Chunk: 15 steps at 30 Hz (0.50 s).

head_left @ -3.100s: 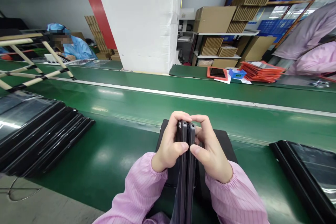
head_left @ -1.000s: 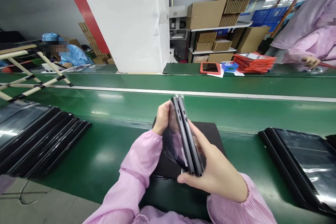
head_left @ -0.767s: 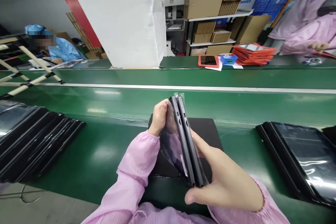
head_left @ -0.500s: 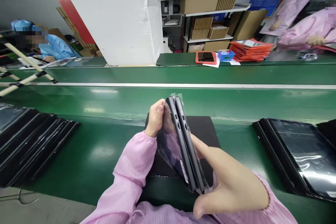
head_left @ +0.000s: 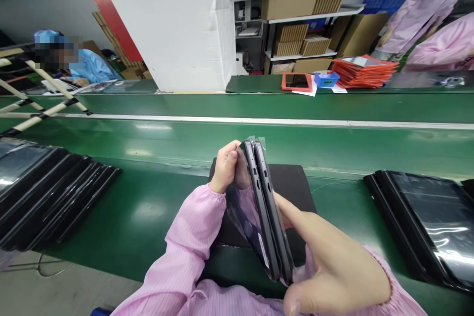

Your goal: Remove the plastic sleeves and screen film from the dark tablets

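Two dark tablets (head_left: 264,207), edge up and side by side, are held tilted over a black mat (head_left: 294,185). Clear film covers their outer faces and sticks out at the far corners; ports show along their upper edges. My left hand (head_left: 225,165) is closed on the far left part of the pair. My right hand (head_left: 329,256) cups them from the near right, its fingers partly hidden behind the right tablet and its thumb by the near bottom corner.
Overlapping film-covered tablets (head_left: 55,192) lie at the left, and more tablets (head_left: 429,217) lie at the right. Across the green bench (head_left: 166,133) are a red-framed tablet (head_left: 296,81), a blue box (head_left: 326,79) and red sleeves (head_left: 365,71). Co-workers are at both sides.
The whole scene has shifted slightly to the right as the head turned a little left. Both hands keep their hold on the two tablets, with hardly any motion.
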Available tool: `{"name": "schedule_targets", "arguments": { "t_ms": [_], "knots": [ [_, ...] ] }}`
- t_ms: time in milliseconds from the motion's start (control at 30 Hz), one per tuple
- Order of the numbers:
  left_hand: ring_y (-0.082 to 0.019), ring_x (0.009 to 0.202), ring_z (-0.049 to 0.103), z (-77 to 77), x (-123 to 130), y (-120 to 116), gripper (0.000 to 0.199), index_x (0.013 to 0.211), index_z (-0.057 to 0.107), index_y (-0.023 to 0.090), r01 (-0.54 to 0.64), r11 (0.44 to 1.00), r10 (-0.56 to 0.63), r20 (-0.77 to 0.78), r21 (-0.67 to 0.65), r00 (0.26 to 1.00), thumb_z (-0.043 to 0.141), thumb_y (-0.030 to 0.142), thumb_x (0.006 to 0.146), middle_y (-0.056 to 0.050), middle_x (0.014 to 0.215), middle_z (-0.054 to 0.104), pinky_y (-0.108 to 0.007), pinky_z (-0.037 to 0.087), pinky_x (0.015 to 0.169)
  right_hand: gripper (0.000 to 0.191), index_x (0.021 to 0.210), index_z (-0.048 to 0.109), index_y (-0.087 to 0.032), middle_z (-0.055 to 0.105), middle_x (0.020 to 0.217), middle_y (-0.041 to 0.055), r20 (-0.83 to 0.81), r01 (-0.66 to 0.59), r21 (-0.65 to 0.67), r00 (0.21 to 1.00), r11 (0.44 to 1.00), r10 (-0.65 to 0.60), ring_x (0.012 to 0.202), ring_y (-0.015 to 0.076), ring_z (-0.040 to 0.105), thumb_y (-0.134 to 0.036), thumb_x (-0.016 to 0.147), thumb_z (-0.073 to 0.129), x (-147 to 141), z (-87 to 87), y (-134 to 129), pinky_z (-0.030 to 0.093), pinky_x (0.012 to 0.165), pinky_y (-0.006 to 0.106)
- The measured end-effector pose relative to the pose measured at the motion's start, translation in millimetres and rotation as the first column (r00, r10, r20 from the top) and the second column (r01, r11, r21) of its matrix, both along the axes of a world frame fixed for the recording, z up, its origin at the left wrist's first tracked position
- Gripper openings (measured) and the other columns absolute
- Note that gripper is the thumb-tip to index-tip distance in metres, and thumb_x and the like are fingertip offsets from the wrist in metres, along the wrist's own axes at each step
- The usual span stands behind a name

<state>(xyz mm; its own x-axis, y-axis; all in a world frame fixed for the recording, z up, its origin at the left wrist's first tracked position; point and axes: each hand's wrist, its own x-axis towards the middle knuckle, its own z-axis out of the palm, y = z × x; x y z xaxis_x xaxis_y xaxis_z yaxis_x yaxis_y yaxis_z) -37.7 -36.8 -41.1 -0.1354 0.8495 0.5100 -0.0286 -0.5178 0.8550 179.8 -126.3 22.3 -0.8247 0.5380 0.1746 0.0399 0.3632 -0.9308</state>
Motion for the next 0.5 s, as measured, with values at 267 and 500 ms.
{"name": "schedule_targets", "arguments": {
  "t_ms": [267, 500],
  "knots": [
    [-0.016, 0.06, 0.044, -3.3, 2, 6, 0.062, 0.069, 0.056, 0.021, -0.028, 0.999, 0.028, -0.017, 0.028, 0.999, 0.049, 0.08, 0.085, -0.001, 0.064, 0.05, -0.032, 0.037, 0.059, 0.095, 0.162, 0.02, -0.029, 0.072, 0.112, 0.0025, -0.035, 0.081, 0.082, 0.996, 0.993, -0.079, 0.09, 0.022, 0.07, -0.02, 0.083, 0.072, 0, 6.2, 1, 0.057, 0.086, 0.032],
    [-0.016, 0.061, 0.043, -10.2, 3, 11, 0.052, 0.069, 0.058, 0.022, -0.022, 0.999, 0.024, -0.05, 0.041, 0.998, 0.053, 0.07, 0.09, 0.0, 0.065, 0.048, -0.031, 0.036, 0.059, 0.09, 0.161, 0.023, -0.021, 0.073, 0.083, -0.0015, 0.063, 0.129, 0.166, 0.988, 0.978, -0.141, 0.066, 0.0212, 0.068, -0.017, 0.079, 0.059, 12, 6.5, 8, 0.058, 0.064, 0.029]
  ]
}}
